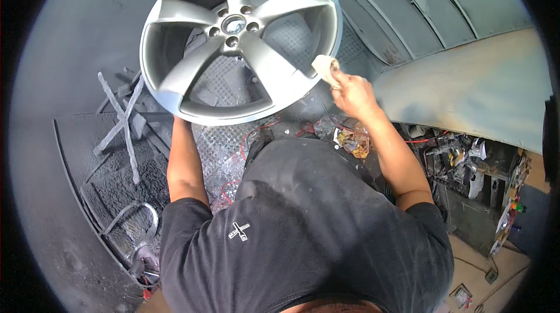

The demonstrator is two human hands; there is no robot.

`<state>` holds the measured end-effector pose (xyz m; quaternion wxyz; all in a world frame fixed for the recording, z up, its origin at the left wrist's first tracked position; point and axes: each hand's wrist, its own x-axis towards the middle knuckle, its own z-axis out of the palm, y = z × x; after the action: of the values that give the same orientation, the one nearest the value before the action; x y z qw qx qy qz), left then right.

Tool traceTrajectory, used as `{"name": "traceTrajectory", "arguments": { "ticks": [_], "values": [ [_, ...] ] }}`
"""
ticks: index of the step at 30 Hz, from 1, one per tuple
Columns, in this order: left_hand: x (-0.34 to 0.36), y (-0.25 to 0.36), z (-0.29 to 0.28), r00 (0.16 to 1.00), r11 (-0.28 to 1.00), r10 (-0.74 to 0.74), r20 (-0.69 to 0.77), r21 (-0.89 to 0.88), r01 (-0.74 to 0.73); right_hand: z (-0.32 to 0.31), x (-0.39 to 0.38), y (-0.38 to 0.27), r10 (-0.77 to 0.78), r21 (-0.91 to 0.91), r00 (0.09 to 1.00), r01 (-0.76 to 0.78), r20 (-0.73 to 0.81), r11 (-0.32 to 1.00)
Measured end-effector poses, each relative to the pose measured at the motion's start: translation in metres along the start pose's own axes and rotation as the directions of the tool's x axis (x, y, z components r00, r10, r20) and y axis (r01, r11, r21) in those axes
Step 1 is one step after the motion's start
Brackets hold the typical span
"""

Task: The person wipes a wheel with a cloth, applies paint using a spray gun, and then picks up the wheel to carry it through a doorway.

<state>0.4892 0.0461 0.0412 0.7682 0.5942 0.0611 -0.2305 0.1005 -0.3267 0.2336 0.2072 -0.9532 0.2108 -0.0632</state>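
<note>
A silver five-spoke alloy wheel rim (pixel 271 74), with no tyre on it, fills the upper middle of the view. My right hand (pixel 354 96) pinches a folded cream cloth (pixel 322 68) against or very close to the rim's right outer edge, by the end of a spoke. Up from below comes my left forearm (pixel 185 158), which passes behind the rim's lower left edge. The wheel hides that hand and its fingers, so its grip does not show. Bolt holes and an open centre bore show at the hub.
Grey crossed metal bars (pixel 123 123) stand at the left, above a dark rough mat (pixel 111 196). A red hose (pixel 242 147) runs over the patterned floor. Crumpled paper scraps (pixel 353 142) lie right of my feet. A cluttered shelf (pixel 472 187) and a pale panel (pixel 466 88) are at the right.
</note>
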Motion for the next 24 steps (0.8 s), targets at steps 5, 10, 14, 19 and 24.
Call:
{"name": "traceTrajectory", "arguments": {
  "ticks": [5,10,14,19,24],
  "values": [
    [-0.019,-0.027,0.028,1.000,0.996,-0.023,-0.001,-0.090,0.023,0.010,0.011,0.031,0.167,0.093,0.985,-0.171,0.044,0.981],
    [-0.036,-0.033,0.032,0.999,0.992,-0.042,0.023,-0.115,0.044,-0.012,0.043,0.036,0.334,0.182,0.943,-0.329,0.003,0.927],
    [-0.034,-0.027,0.021,0.999,0.993,-0.027,0.018,-0.114,0.029,-0.035,0.072,0.031,0.312,0.073,0.948,-0.316,0.065,0.946],
    [-0.047,-0.048,0.018,0.997,0.988,-0.070,0.026,-0.133,0.072,-0.022,0.060,0.030,0.218,0.108,0.973,-0.209,-0.080,0.972],
    [-0.092,-0.094,0.026,0.979,0.962,-0.202,-0.015,-0.192,0.195,0.001,0.027,0.018,0.271,0.164,0.962,-0.261,-0.037,0.951]
  ]
}}
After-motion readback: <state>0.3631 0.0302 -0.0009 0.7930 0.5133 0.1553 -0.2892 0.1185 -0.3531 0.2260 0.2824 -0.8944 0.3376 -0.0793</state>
